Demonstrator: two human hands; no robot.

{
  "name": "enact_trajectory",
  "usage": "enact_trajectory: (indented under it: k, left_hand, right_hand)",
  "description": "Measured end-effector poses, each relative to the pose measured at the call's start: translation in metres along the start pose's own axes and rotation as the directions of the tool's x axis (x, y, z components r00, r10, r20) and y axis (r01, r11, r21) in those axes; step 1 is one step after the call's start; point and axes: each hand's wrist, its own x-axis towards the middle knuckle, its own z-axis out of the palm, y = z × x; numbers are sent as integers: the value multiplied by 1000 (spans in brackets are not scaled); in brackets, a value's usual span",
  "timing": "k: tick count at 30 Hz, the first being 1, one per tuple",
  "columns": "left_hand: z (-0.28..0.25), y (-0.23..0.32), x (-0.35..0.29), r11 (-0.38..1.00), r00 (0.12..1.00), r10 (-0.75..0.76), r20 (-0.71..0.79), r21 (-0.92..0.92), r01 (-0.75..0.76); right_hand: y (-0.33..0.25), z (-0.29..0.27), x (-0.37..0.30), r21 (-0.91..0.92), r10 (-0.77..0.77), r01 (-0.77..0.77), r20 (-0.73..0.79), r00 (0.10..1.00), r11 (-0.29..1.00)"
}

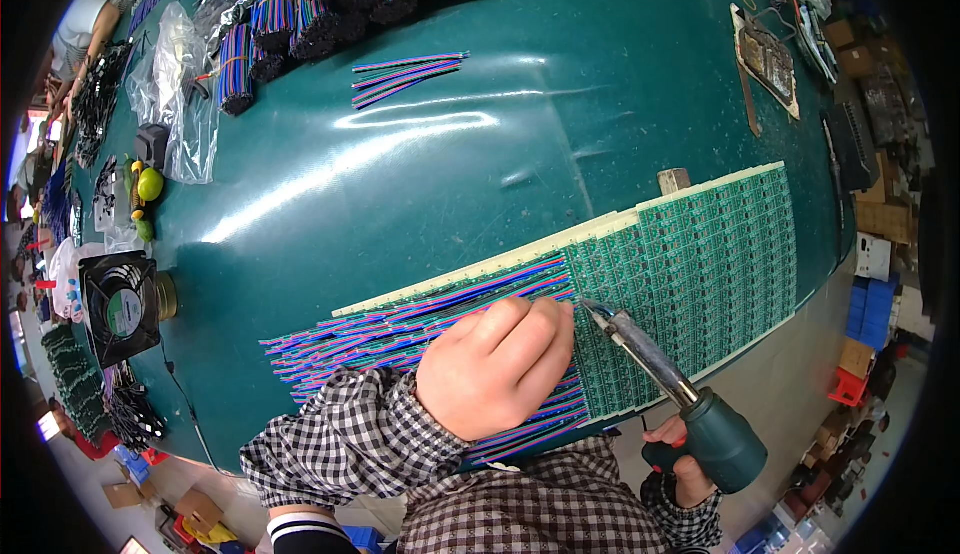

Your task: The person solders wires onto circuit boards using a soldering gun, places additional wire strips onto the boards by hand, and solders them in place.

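Observation:
My right hand (690, 469) is wrapped round the handle of a dark green soldering gun (722, 439). Its metal tip points up and left to the circuit boards (715, 264), close to my left fingertips. My left hand (497, 364) is closed, its fingertips pinching a multicoloured ribbon wire at the boards' edge; the fingers hide most of the grip. Rows of blue, red, green and black ribbon wires (370, 339) fan out leftward from the green board panel. Pale board strips (480, 266) run along the panel's far side.
Beyond the boards, loose ribbon wires (408, 76) lie on the green table mat (400, 189). Tied wire bundles (275, 9) are piled at the far left. A black fan (120, 306) stands at the left edge, a soldered-stained tray (768, 62) at the far right. A wooden block (674, 180) touches the panel.

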Motion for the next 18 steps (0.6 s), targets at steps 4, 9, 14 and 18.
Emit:
enact_trajectory:
  k: [4,9,14,18]
  left_hand:
    - [-1,0,0,1000,1000,0,2,7,0]
    - [1,1,0,1000,1000,-2,0,7,2]
    - [1,1,-1,1000,1000,-5,1,14,5]
    - [1,1,-2,1000,1000,-4,0,19,4]
  right_hand:
    - [1,-4,-3,3,2,-2,4,1000,1000]
    - [-19,14,2,69,60,-56,-62,996,996]
    - [-17,8,6,-16,42,-43,-24,999,999]
    - [-10,2,4,-114,4,-4,-4,1000,993]
